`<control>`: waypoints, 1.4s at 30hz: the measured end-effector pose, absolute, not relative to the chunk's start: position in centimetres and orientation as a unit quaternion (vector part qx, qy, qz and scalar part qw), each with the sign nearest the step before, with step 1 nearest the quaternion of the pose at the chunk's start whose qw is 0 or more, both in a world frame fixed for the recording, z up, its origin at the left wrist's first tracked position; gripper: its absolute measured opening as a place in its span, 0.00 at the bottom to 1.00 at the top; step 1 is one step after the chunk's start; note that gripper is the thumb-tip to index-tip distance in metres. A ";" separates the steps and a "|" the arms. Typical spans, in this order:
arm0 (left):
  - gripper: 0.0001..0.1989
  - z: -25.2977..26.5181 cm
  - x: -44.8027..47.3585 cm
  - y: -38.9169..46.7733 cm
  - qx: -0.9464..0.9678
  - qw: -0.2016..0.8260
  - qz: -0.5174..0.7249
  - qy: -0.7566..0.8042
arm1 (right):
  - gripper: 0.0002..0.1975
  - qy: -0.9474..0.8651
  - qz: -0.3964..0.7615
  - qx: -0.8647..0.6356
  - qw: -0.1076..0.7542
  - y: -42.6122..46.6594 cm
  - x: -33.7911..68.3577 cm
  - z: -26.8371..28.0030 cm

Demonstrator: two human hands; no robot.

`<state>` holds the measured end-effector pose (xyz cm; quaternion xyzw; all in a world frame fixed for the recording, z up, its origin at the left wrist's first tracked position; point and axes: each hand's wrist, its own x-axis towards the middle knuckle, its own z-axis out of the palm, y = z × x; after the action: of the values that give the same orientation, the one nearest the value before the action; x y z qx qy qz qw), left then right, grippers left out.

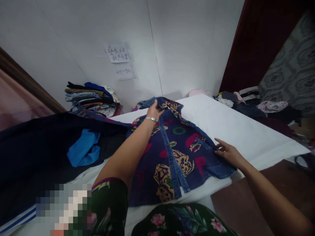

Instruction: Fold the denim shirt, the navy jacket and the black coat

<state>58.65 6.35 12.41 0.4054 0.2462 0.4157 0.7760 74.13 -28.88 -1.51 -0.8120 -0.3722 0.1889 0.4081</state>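
A navy denim shirt (pixel 147 154) with tan, red and green prints lies front side up on the white table. Its buttoned placket runs down the middle and parts at the hem. At the collar, my left hand (pixel 153 112), with a silver bangle on the wrist, has its fingers closed on the cloth. My right hand (pixel 228 153) pinches the shirt's side edge, with the index finger stretched out above. One sleeve extends left over dark cloth.
Folded clothes (pixel 91 98) are stacked at the back left by the wall. Dark garments (pixel 36 147) and a bright blue cloth (pixel 85 149) lie on the left. More clothes (pixel 263 105) are heaped beyond the right edge of the white table (pixel 236 127). Paper notes (pixel 120 54) hang on the wall.
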 end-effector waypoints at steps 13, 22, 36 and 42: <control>0.14 13.8 54.1 15.0 0.335 0.747 0.504 0.277 | 0.28 -0.677 0.179 -0.659 0.276 -21.1 62.9 3.3; 0.15 7.7 48.7 15.0 0.274 0.708 0.514 0.398 | 0.24 -0.763 0.235 -0.557 0.230 -19.6 59.1 3.5; 0.11 1.2 48.5 1.0 0.502 0.691 0.263 0.449 | 0.29 -0.484 0.299 -0.696 0.438 -30.2 68.2 -2.4; 0.17 1.4 47.3 -12.1 0.867 0.428 0.154 0.201 | 0.25 -0.477 0.313 -0.677 0.466 -27.2 66.2 -2.5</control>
<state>47.30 -12.11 1.43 0.8675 0.2015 0.1540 0.4280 66.21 -27.21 -2.47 -0.6765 -0.4769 0.3126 0.4660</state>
